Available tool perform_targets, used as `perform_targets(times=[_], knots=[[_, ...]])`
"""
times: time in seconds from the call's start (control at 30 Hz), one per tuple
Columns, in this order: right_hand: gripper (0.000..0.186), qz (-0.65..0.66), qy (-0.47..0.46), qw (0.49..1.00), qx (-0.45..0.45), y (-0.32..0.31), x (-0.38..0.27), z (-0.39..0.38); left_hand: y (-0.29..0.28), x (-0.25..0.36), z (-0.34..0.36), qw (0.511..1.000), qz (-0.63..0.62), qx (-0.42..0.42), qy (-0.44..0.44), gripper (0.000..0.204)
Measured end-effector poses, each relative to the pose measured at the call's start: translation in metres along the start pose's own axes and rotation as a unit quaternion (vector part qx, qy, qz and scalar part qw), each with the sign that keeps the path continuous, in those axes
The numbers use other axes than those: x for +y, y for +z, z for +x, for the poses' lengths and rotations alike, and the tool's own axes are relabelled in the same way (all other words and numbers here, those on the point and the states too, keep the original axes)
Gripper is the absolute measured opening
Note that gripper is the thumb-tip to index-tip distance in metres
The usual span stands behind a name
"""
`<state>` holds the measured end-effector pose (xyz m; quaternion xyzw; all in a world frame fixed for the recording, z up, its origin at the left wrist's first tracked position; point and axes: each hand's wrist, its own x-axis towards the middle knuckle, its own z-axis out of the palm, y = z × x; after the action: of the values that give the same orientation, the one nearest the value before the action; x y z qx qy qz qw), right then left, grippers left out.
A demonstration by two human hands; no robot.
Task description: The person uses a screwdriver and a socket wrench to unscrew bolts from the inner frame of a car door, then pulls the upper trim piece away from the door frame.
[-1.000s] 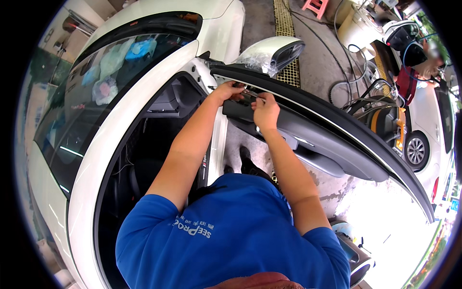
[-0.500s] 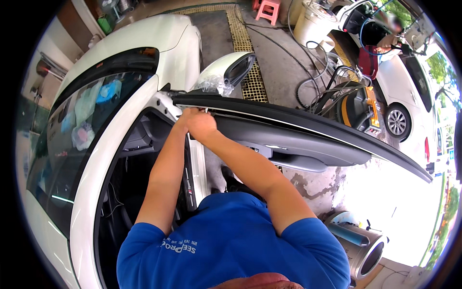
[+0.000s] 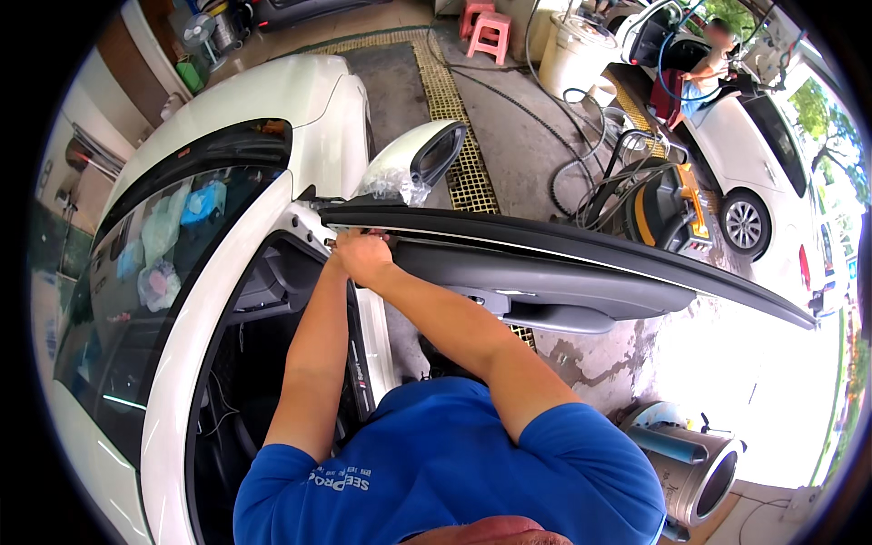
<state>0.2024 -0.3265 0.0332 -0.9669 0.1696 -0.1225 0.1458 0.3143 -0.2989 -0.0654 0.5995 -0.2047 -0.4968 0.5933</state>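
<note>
my right hand point(image 3: 369, 260), fingers curled, meets my left hand point(image 3: 341, 245) at the hinge end of the open car door point(image 3: 563, 283), near the mirror point(image 3: 392, 166); i cannot tell how open the left is or what either grips.

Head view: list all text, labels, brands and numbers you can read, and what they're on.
Blue shirt: pale lettering on the chest, upside down in this view, a large line beside smaller characters; wording not copied here.
Black sill strip: small pale lettering; wording not copied here.
Silver drum: dark marks, too small to read.
Any other marks: too small or blurred.
</note>
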Motion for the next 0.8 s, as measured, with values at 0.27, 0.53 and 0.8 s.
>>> perform_targets(times=[0.27, 0.53, 0.8], knots=[[0.016, 0.230, 0.104, 0.951, 0.181, -0.011, 0.050, -0.056, 0.010, 0.007, 0.002, 1.000, -0.002, 0.009, -0.023, 0.027], [0.019, 0.332, 0.093, 0.931, 0.124, -0.036, 0.088, -0.083, 0.010, 0.009, -0.018, 0.992, 0.050, 0.082, 0.080, 0.028], [0.018, 0.319, 0.119, 0.932, 0.126, -0.032, 0.090, -0.086, 0.093, 0.027, -0.068, 0.911, -0.301, 0.265, 0.092, 0.017]])
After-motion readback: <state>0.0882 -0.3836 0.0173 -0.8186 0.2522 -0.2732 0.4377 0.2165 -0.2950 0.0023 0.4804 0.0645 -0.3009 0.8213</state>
